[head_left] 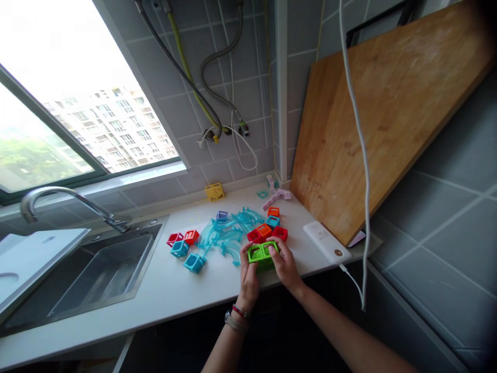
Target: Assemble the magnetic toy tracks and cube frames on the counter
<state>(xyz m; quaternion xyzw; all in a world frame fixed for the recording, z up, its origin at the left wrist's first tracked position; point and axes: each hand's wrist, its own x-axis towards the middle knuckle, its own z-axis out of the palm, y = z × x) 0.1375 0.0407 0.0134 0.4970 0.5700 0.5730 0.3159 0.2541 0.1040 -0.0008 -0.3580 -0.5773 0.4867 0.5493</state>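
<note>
Both my hands grip a green plastic frame block (262, 254) near the front edge of the white countertop (186, 290). My left hand (247, 274) closes on its left side and my right hand (285, 264) on its right side. Just behind it lie red and orange cube frames (266, 232). Clear blue curved track pieces (229, 233) spread out to the left, with red (182, 237) and blue cube frames (188, 255) beside them.
A steel sink (93, 274) with a tap (70, 199) is at left. A yellow cube frame (215, 191) and pink pieces (276, 196) lie by the tiled wall. A wooden board (380, 119) leans at right, above a white power bank (326, 241) with a cable (359, 129).
</note>
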